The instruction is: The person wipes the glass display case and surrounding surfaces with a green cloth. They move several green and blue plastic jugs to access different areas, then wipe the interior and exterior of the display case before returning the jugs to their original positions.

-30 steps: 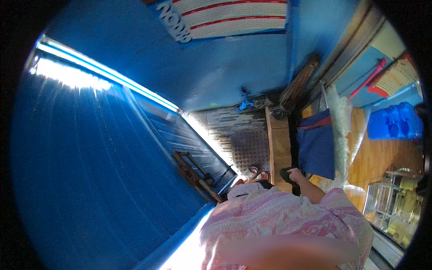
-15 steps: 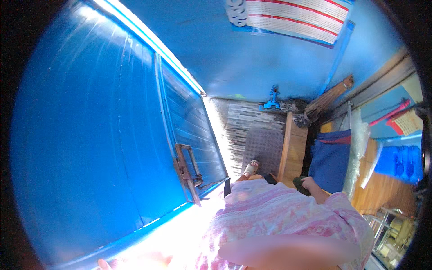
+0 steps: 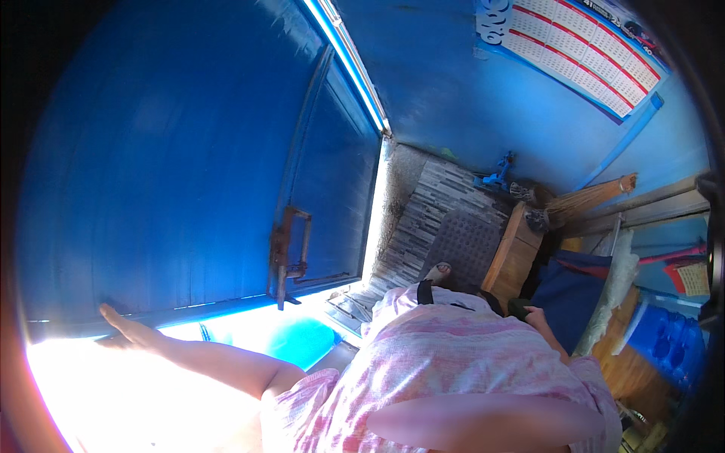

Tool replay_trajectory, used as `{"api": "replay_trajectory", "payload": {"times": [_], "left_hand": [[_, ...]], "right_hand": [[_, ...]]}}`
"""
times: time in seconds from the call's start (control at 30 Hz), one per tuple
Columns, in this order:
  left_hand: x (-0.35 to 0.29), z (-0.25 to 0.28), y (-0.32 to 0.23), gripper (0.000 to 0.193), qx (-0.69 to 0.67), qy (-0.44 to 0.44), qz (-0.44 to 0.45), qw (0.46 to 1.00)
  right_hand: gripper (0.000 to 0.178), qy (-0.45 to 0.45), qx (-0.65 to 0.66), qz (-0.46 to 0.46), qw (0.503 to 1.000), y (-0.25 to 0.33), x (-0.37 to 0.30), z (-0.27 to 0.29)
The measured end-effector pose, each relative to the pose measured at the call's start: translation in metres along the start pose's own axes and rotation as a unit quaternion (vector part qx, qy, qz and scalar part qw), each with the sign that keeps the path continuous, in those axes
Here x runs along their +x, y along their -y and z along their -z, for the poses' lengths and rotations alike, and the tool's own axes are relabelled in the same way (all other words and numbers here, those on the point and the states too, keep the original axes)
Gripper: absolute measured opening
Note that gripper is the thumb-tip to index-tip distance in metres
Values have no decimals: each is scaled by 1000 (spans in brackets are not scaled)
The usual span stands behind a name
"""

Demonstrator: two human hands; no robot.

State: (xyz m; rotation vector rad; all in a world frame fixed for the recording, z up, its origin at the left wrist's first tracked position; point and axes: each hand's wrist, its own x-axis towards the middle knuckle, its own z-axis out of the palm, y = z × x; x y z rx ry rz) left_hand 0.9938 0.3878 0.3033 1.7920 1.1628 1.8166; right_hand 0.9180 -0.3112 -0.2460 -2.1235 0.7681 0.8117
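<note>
My left hand (image 3: 137, 334) reaches out to the left at the edge of a large blue metal door (image 3: 174, 189), fingers stretched out. Glare washes out part of this hand, and how firmly it touches the door is unclear. My right hand (image 3: 537, 317) is low at my right side, closed around a small dark green thing (image 3: 519, 308) whose kind I cannot make out. On the door, between its wide panel and a narrower one, is a rusty metal latch with a handle (image 3: 290, 253); neither hand is on it.
A grey textured mat (image 3: 472, 241) lies on the striped floor, beside a wooden step (image 3: 513, 253). A straw broom (image 3: 593, 196) and a blue tool (image 3: 498, 172) stand by the wall. Dark blue cloth (image 3: 566, 302) hangs at right. Bright light enters below the door.
My left arm has extended out to the left, onto the door's edge. The view has turned, and the door sits at another angle. My right hand still holds the dark green thing.
</note>
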Motion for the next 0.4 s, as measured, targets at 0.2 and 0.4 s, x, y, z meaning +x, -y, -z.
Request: {"api": "replay_trajectory", "payload": {"times": [0.2, 0.4], "left_hand": [[27, -26, 19, 84, 12, -28, 17, 999], [40, -40, 27, 84, 4, -23, -9, 1000]], "right_hand": [[40, -10, -35, -9, 999, -28, -10, 3], [36, -5, 0, -30, 1000, -40, -11, 0]]}}
